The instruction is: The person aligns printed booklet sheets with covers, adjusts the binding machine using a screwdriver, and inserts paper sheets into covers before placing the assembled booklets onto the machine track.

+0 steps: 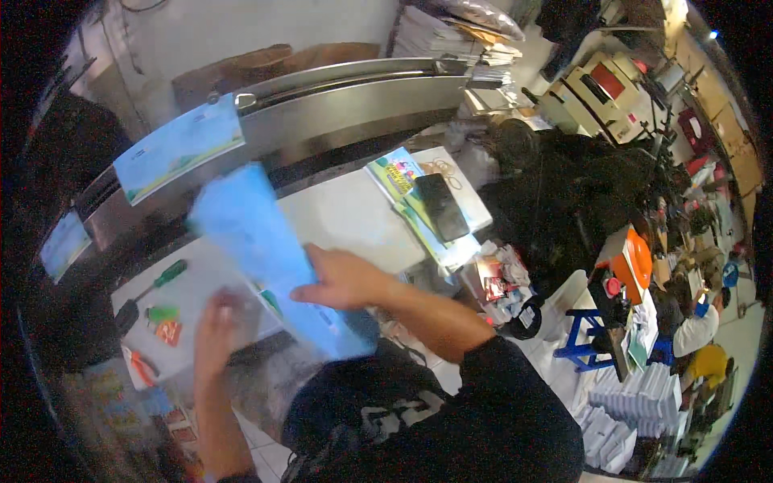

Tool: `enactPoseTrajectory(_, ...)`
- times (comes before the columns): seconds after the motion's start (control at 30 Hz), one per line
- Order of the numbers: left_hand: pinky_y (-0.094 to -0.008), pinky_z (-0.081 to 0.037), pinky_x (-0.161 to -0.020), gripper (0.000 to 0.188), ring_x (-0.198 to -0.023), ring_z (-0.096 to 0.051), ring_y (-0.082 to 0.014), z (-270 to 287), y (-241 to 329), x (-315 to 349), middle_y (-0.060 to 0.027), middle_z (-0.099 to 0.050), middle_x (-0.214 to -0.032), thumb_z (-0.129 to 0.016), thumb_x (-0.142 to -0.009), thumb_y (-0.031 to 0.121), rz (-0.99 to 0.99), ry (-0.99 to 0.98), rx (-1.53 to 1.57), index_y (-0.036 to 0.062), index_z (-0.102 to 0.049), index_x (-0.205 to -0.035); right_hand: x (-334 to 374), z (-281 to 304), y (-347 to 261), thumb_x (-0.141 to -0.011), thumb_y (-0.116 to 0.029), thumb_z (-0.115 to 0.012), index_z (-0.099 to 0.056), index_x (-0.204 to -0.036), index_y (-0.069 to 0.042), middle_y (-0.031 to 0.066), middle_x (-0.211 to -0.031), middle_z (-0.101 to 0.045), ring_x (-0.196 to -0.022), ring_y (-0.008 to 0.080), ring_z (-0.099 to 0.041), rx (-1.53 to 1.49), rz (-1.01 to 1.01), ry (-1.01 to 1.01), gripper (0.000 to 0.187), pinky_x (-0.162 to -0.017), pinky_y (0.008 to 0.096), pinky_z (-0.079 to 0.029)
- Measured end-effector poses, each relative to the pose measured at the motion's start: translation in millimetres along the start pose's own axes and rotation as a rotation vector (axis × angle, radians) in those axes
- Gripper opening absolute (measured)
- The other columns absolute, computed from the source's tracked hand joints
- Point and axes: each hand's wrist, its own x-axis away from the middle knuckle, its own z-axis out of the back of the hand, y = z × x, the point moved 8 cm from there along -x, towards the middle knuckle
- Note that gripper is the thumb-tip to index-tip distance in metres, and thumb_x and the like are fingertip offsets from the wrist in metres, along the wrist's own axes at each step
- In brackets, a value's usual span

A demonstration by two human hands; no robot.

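My right hand [345, 278] pinches a long light-blue printed sheet [258, 233] by its edge. The sheet hangs at a slant over the white worktop [330, 209] and is smeared by motion, so I cannot tell if it is one layer or several. Left of its lower part is my left hand [216, 324], fingers pointing up and blurred, nothing clearly seen in it. Beneath the held sheet, a green-and-white printed edge [267, 299] shows. Another blue printed sheet [181, 154] lies against the metal bar behind the worktop, and a smaller blue piece [66, 245] is farther left.
A black phone [441, 207] rests on a stack of printed booklets [394, 173] at the worktop's right, beside rubber bands [451, 171]. A green-handled screwdriver [169, 274] lies at the left. Paper piles [439, 40] stand behind; a blue stool [584, 342] is at right.
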Motion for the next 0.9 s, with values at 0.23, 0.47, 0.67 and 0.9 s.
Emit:
enactPoseTrajectory(0.23, -0.0408, -0.034, -0.107, 0.084, -0.125, -0.044, -0.0291, 42, 3, -5, -0.0186, -0.04, -0.143, -0.073, -0.079, 0.023, -0.23, 0.42, -0.052, -0.0006, -0.029, -0.146, -62, -16, -62, -0.071, -0.026, -0.067, -0.058, -0.111, -0.007, 0.0157, -0.093, -0.068, -0.088, 0.0351, -0.066, 0.874, 0.458, -0.356, 0.046, -0.075, 0.0464, -0.052)
enactPoseTrajectory(0.47, -0.0397, -0.038, -0.103, 0.073, -0.124, -0.045, -0.029, 69, -112, -1, -0.0165, -0.044, -0.139, -0.069, -0.082, 0.016, -0.028, 0.564, -0.115, -0.0019, -0.033, -0.143, -39, 12, -28, -0.062, -0.031, -0.078, -0.059, -0.105, -0.009, 0.012, -0.102, -0.064, -0.098, 0.0318, -0.062, 0.759, 0.508, -0.136, 0.052, -0.079, 0.043, -0.051)
enactPoseTrajectory(0.67, -0.0419, -0.039, -0.099, 0.057, -0.114, -0.049, -0.0322, 68, -121, -7, -0.0212, -0.051, -0.127, -0.065, -0.087, 0.023, 0.082, 0.619, -0.215, -0.0079, -0.043, -0.129, -24, 88, 65, -0.064, -0.021, -0.076, -0.043, -0.136, -0.008, 0.0167, -0.12, -0.058, -0.113, 0.0333, -0.057, -0.082, 0.319, 0.016, 0.081, -0.091, 0.0407, -0.049)
enactPoseTrajectory(0.9, -0.0446, -0.04, -0.094, 0.051, -0.103, -0.054, -0.036, 60, -126, -5, -0.0266, -0.06, -0.114, -0.06, -0.092, 0.031, 0.163, 0.581, -0.233, -0.0148, -0.054, -0.113, -30, 45, 93, -0.073, -0.024, -0.075, -0.004, -0.149, 0.004, 0.0236, -0.155, -0.013, -0.144, 0.0313, -0.016, -0.425, 0.393, 0.099, 0.108, -0.116, 0.0376, -0.017)
